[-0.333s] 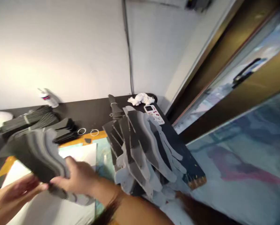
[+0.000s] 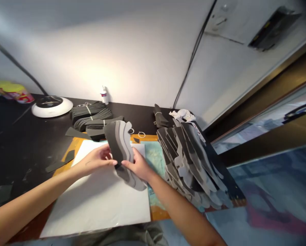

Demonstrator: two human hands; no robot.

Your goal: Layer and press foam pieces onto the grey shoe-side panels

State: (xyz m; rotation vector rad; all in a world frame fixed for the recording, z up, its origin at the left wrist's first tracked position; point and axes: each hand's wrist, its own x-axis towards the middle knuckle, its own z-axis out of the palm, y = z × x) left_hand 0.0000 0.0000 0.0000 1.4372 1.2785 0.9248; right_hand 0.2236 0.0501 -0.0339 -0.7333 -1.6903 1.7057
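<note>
A small fanned stack of curved, wavy-edged grey cut pieces (image 2: pixel 118 140), dark grey in front and paler behind, is held tilted above a white sheet (image 2: pixel 96 205). My left hand (image 2: pixel 101 159) pinches its left edge, thumb in front and fingers partly hidden behind. From the right, my right hand (image 2: pixel 139 165) grips the same stack, its thumb close to the left one. A big overlapping heap of similar pieces (image 2: pixel 191 153) lies to the right of my right forearm. What the pieces are made of I cannot make out.
Behind the hands lie banded bundles of dark strips (image 2: pixel 91 114), two white rings, one a ring (image 2: pixel 142 134), and a white bottle (image 2: pixel 104 95). A white lamp base (image 2: pixel 52 108) stands left. A smaller banded bundle (image 2: pixel 160 116) and crumpled white tissue (image 2: pixel 183 114) sit at the back right.
The view has swung left, bringing the lamp base into sight. Both hands still hold the stack, which now appears more upright and nearer the middle of the picture.
</note>
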